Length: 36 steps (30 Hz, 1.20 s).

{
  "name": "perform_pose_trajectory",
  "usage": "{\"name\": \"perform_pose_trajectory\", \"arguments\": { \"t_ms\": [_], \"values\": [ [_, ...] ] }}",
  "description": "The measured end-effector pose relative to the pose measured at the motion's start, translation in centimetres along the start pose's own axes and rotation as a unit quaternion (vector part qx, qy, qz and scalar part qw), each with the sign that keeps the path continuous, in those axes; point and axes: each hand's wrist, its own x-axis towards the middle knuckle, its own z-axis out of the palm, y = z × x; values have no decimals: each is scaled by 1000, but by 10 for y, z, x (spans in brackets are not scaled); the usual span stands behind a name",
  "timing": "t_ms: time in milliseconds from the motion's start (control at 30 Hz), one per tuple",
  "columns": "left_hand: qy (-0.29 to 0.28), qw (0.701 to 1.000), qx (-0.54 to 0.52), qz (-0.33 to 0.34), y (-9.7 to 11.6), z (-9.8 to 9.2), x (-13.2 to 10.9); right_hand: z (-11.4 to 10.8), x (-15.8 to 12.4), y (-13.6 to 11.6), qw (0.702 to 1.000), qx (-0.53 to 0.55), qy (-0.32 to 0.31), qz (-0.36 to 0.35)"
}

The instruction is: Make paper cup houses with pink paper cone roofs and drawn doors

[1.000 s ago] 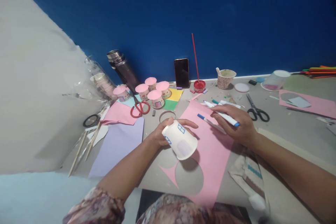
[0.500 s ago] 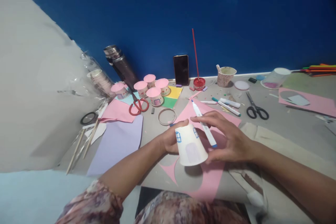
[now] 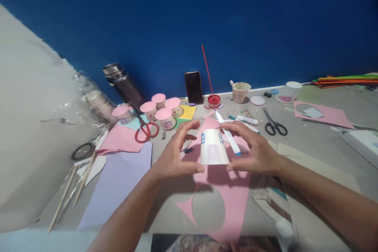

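An upside-down white paper cup (image 3: 209, 143) with two blue windows and a pale purple door drawn on it is between my two hands, above the pink paper sheet (image 3: 233, 201). My right hand (image 3: 254, 149) has a white marker (image 3: 230, 138) with blue ends in its fingers, its blue tip pointing away from me. The right thumb is at the cup's lower right rim. My left hand (image 3: 174, 149) is beside the cup with fingers curved and apart, its thumb close to the lower left rim; whether it touches cannot be told.
Several pink-topped cups (image 3: 165, 117) stand back left, near red-handled scissors (image 3: 144, 130) and a flask (image 3: 122, 86). A phone (image 3: 193, 87) leans on the wall. Right lie black scissors (image 3: 274, 124) and a cloth (image 3: 307, 165). A purple sheet (image 3: 121, 185) and sticks (image 3: 63, 197) are left.
My left hand has come off the cup's back and spread at its left side. The cup stands more upright, farther from me. The marker stays in my right hand. The view has shifted.
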Motion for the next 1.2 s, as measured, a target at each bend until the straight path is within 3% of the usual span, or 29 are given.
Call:
{"name": "perform_pose_trajectory", "arguments": {
  "t_ms": [133, 233, 367, 467, 533, 600, 700, 800, 967, 1067, 1200],
  "values": [
    [-24, 993, 113, -8, 13, 4, -3, 4, 1, 4, 1000, -1, -2, 9],
    [-23, 980, 196, 1, 9, 6, -2, -3, 4, 5, 1000, 27, -8, 13],
    [-35, 921, 378, 89, -15, 11, -1, -30, 15, 7, 986, 126, 64, 91],
    [-34, 872, 456, 178, -33, 20, -2, -46, 23, 8, 969, 168, 106, 145],
    [-20, 847, 483, 219, -39, 27, -5, -48, 25, 8, 960, 161, 121, 195],
    [-14, 842, 489, 228, -38, 31, -10, -44, 23, 7, 949, 159, 122, 244],
    [-23, 869, 462, 176, -26, 27, -21, -33, 14, 9, 924, 203, 130, 299],
    [-6, 892, 437, 115, -10, 8, -28, -26, 4, 14, 892, 250, 159, 342],
    [62, 886, 459, -17, -2, -27, -31, -28, -10, 29, 859, 271, 198, 388],
    [58, 874, 481, -40, -10, -25, -27, -29, -17, 35, 853, 275, 206, 394],
    [-25, 824, 566, -13, -23, 0, -15, -26, -20, 31, 854, 286, 179, 396]
  ]
}}
